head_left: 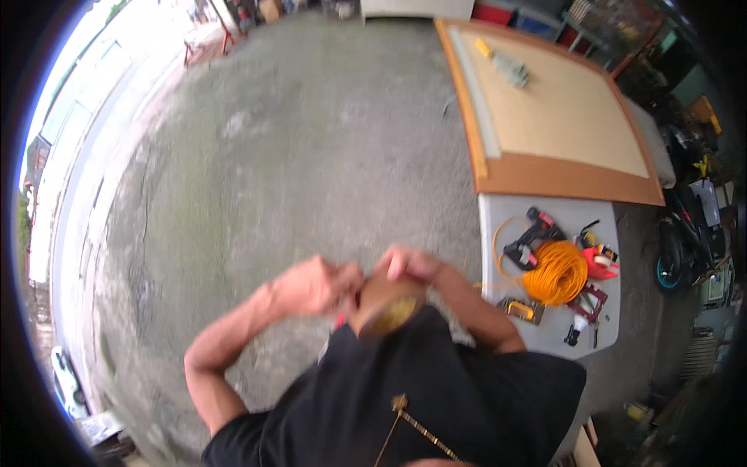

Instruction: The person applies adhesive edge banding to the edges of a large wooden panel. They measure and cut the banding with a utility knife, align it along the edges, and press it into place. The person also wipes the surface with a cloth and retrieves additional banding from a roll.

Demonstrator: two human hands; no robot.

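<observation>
Close to my chest is a wide brown roll (391,305), which looks like packing tape, with the yellowish inside of its core facing me. My right hand (412,265) grips its far right edge, fingers curled over the top. On the opposite side, my left hand (320,285) is closed with its fingers bent against the roll's left edge. Whatever those left fingers pinch is hidden and slightly blurred. A small red spot shows just below the left hand, too small to name.
On my right stands a white table (498,233) with a coil of orange cord (555,272), a cordless drill (537,236), a yellow-and-black tool (522,310) and a dark red staple gun (594,301). Beyond it lies a large brown-edged board (568,173) with a grey-green tool (510,68) on top.
</observation>
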